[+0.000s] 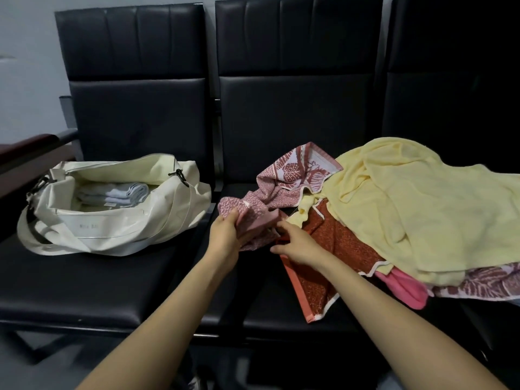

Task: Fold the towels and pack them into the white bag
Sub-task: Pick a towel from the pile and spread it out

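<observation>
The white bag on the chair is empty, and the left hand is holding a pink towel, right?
Not quite. The white bag is not empty: the head view shows folded pale towels lying inside it. The rest is right: the bag sits on the chair, and the left hand grips the pink towel.

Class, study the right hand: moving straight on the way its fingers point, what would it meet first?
Most likely the pink patterned towel bunched in the left hand, just ahead of the right hand; depth is unclear.
</observation>
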`<action>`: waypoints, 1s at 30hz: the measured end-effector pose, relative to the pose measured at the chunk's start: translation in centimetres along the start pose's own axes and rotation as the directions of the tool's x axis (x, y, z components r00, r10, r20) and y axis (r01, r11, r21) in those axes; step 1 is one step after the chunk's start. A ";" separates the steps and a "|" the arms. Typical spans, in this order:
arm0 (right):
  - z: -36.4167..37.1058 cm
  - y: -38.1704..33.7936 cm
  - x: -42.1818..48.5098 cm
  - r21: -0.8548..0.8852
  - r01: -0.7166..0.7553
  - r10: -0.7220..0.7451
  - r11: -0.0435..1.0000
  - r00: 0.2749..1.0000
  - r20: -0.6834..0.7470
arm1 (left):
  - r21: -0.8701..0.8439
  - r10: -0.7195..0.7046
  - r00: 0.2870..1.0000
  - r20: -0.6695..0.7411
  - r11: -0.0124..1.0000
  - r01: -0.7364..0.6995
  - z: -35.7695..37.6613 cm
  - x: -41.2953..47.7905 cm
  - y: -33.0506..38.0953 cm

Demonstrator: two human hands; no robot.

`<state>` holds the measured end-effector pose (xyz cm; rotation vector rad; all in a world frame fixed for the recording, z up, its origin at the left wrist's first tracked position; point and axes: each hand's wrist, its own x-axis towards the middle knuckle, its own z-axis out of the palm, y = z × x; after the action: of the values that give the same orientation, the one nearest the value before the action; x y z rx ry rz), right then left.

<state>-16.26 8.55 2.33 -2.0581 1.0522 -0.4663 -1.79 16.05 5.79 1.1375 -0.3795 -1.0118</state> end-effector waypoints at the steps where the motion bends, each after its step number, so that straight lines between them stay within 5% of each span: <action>1: 0.7 0.2 0.4 0.002 0.002 -0.002 1.000 1.000 -0.009 | -0.030 -0.015 1.000 0.021 0.999 0.016 -0.1 0.0 0.2; 4: 2.5 0.4 1.7 0.020 -0.040 0.042 0.999 0.992 -0.120 | -0.109 -0.062 0.993 0.096 0.991 0.073 -0.3 -0.5 1.1; 10: 2.1 -0.3 2.1 0.049 -0.018 0.035 0.999 0.923 -0.384 | 0.020 -0.064 0.996 0.069 0.998 0.062 -2.5 -0.3 2.2; 13: 1.4 -0.7 2.2 -0.060 -0.003 -0.022 0.998 0.910 -0.413 | 0.155 -0.082 0.996 0.038 0.985 0.075 -3.7 0.0 2.6; 17: -1.7 -3.1 1.2 0.082 0.175 -0.120 0.981 0.884 -0.453 | 0.438 0.008 0.994 -0.106 0.898 0.039 -5.4 1.3 1.8; 19: -3.6 -4.2 0.1 -0.072 0.256 -0.261 0.964 0.859 -0.440 | 0.547 -0.049 0.992 -0.116 0.830 0.105 -5.8 1.9 1.3; 22: -5.8 -4.0 -1.4 -0.189 0.287 -0.330 0.939 0.908 -0.257 | 0.865 -0.050 0.988 -0.143 0.479 0.149 -5.9 1.6 0.6; 24: -6.5 -2.8 -2.0 -0.219 0.242 -0.260 0.945 0.964 -0.057 | 0.987 0.116 0.993 0.014 0.155 -0.032 -6.3 1.5 0.0; 27: -6.5 -0.7 -2.4 -0.391 0.163 -0.122 0.906 0.984 0.129 | 0.870 0.273 0.845 0.460 0.049 -0.490 -6.3 1.1 0.2; 30: -6.2 0.9 -2.7 -0.492 0.107 -0.004 0.864 0.979 0.206 | 0.651 0.064 0.649 0.758 -0.133 -0.747 -6.1 0.9 -0.4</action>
<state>-22.13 7.54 5.68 -2.5353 1.0723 0.0024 2.78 18.74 2.68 1.7296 -2.1360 -0.1551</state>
